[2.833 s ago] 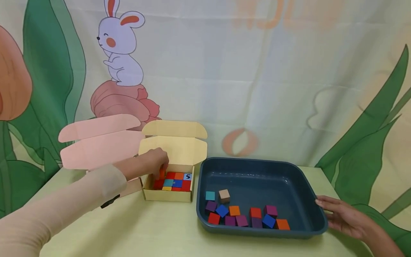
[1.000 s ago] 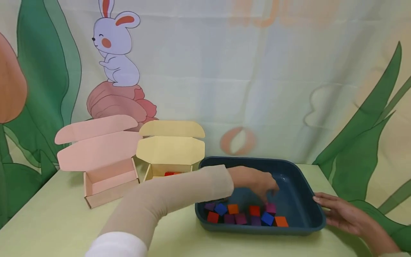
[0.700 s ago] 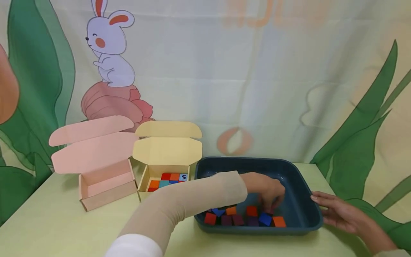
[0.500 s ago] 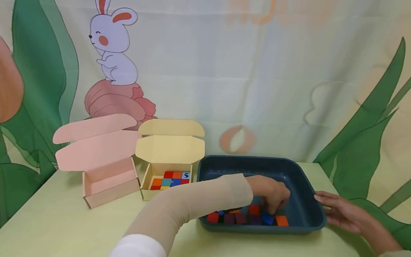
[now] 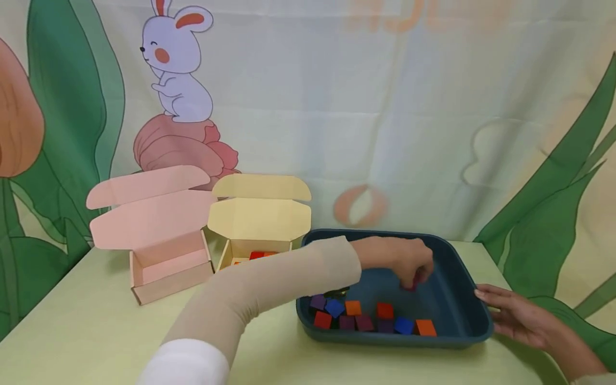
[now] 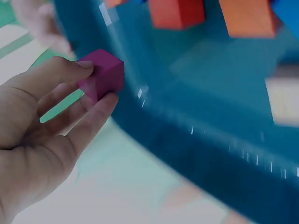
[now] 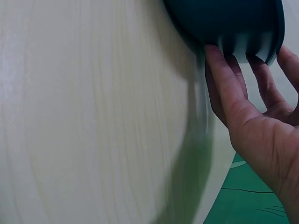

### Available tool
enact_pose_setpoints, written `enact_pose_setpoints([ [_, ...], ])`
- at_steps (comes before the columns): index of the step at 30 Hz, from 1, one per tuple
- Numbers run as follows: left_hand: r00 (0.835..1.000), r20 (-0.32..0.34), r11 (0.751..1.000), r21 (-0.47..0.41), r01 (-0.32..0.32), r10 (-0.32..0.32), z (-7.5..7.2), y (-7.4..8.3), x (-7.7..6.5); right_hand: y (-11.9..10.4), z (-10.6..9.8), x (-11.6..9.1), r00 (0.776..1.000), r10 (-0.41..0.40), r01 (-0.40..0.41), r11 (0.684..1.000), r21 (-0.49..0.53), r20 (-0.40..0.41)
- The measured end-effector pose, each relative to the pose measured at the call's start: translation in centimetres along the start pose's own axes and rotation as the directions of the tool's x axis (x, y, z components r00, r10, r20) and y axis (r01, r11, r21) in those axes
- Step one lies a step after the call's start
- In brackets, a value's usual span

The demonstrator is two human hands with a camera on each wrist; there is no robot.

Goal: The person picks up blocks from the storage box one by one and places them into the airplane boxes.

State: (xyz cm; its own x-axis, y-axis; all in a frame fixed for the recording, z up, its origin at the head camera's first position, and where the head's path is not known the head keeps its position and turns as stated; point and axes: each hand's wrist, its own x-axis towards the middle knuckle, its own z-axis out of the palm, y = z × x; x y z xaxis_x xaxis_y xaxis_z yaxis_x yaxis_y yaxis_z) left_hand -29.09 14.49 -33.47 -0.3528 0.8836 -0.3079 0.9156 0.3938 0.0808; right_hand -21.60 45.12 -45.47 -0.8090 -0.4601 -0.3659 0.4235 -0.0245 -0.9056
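My left hand (image 5: 408, 259) pinches a purple cube (image 6: 103, 74) between thumb and fingers, raised above the dark blue tray (image 5: 464, 267). In the left wrist view the cube is plain, with the tray wall behind it. Along the front of the tray lie several loose cubes, among them a red cube (image 5: 385, 310), a blue cube (image 5: 404, 325) and an orange cube (image 5: 425, 328). My right hand (image 5: 522, 315) touches the tray's right side; its extended fingers (image 7: 229, 84) meet the outer wall in the right wrist view.
A yellow box (image 5: 260, 220) with its lid up holds coloured cubes, partly hidden by my left sleeve (image 5: 260, 283). Left of it stands a pink box (image 5: 173, 280), lid also up. A printed curtain (image 5: 269, 107) hangs behind the table (image 5: 86, 331).
My left hand has gone from the yellow box into the tray, taken hold of the purple cube and lifted it. The right hand has stayed at the tray's side.
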Motion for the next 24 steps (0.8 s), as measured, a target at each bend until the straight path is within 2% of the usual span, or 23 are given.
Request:
enact_pose_setpoints([
  [3,0.997,-0.072,0.999,0.035,-0.017,0.020,-1.7,-1.5,-3.5,-0.3,0.2,0.1,1.000,-0.008,0.008,1.000,-0.005,0.004],
  [6,0.989,-0.145,0.990,0.135,0.049,-0.030,-2.8,-3.1,-7.7,-0.6,0.3,0.2,1.000,-0.008,0.008,1.000,-0.019,-0.006],
  [9,0.979,-0.180,0.993,0.047,0.111,-0.101,-2.7,-5.4,-12.0,-1.0,0.4,0.3,1.000,-0.012,0.012,0.999,-0.032,-0.018],
  [11,0.965,-0.202,0.986,-0.031,0.163,-0.166,-1.9,-7.4,-14.7,-1.2,0.4,0.4,1.000,-0.018,0.017,0.999,-0.033,-0.025],
  [13,0.952,-0.197,0.967,-0.149,0.208,-0.235,-0.5,-9.6,-17.2,-1.3,0.5,0.4,1.000,-0.026,0.026,0.999,-0.020,-0.018],
  [16,0.914,-0.191,0.927,-0.186,0.325,-0.358,2.0,-12.8,-20.7,-1.2,0.7,0.3,0.999,-0.038,0.038,0.999,0.033,0.014],
  [18,0.892,-0.174,0.902,-0.194,0.385,-0.418,3.6,-14.5,-22.6,-1.0,0.7,0.1,0.998,-0.052,0.048,0.996,0.072,0.047],
  [21,0.868,-0.154,0.875,-0.195,0.442,-0.473,5.3,-16.3,-24.8,-0.7,0.8,-0.1,0.993,-0.071,0.061,0.993,0.106,0.098],
  [24,0.859,-0.141,0.866,-0.180,0.466,-0.492,6.4,-17.1,-25.7,-0.3,0.9,-0.2,0.988,-0.077,0.062,0.991,0.116,0.133],
])
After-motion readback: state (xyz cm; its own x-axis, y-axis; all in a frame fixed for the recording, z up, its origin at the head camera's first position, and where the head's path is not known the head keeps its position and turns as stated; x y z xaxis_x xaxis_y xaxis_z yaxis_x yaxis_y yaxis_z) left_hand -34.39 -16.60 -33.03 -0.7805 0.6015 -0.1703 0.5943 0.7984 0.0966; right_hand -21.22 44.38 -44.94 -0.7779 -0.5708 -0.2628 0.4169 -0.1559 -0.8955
